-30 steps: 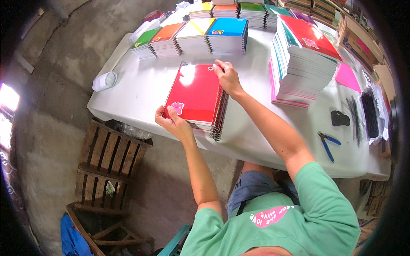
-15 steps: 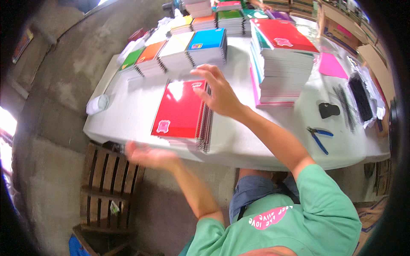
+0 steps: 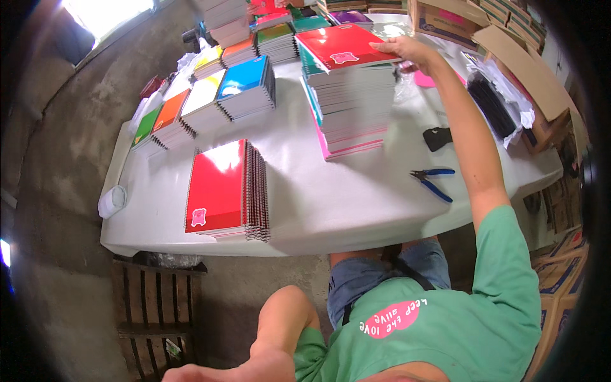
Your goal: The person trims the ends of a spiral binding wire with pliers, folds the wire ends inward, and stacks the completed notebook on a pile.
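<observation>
Resting flat atop the tall stack (image 3: 349, 102), the red notebook (image 3: 344, 46) under the right hand (image 3: 401, 49) runs left-right.

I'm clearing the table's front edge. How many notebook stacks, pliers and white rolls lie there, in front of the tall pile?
notebook stack: 1
pliers: 1
white roll: 1
Total: 3
</observation>
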Demonstrator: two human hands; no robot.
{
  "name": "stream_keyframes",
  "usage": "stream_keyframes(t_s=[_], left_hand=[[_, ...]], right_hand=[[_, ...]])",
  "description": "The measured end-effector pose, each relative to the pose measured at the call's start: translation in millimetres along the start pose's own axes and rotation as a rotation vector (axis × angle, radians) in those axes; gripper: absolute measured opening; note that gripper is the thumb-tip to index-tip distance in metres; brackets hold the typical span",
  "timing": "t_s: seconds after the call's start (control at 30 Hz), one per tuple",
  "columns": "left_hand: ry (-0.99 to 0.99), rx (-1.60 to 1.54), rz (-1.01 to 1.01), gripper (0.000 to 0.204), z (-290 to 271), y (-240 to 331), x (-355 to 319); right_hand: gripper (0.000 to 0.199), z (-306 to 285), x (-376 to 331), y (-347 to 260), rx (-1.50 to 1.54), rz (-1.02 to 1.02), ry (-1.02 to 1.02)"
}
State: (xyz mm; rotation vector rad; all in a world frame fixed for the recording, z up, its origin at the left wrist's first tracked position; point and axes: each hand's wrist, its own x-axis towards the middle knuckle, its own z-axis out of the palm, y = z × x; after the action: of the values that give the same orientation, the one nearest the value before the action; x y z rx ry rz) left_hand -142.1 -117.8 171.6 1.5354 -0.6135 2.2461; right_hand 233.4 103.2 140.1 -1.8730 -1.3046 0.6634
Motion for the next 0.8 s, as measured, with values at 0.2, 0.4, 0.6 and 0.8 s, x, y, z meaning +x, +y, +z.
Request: stream_keyframes(t_s=[0.2,0.4,0.6,0.8], left_hand=[[0.095,-0.817,-0.054,0.038,36,-31,-4],[0.258,-0.39,-0.242,0.041,58,-16,-19],[0.105,0.251,-0.604,0.062,26,-69,-95],[0.172,0.314,-1.196,0.032,4,-123,-136]], right_hand=[[0.046,-24,-40,-5,-0.003,-0.258,0.401],[0.036,18,-123,42,0.522,-0.549,0.494],[0.026,65,-213,68,0.838,-0.522,0.295],[0.031,81,-247,99,0.686,-0.38,0.059]])
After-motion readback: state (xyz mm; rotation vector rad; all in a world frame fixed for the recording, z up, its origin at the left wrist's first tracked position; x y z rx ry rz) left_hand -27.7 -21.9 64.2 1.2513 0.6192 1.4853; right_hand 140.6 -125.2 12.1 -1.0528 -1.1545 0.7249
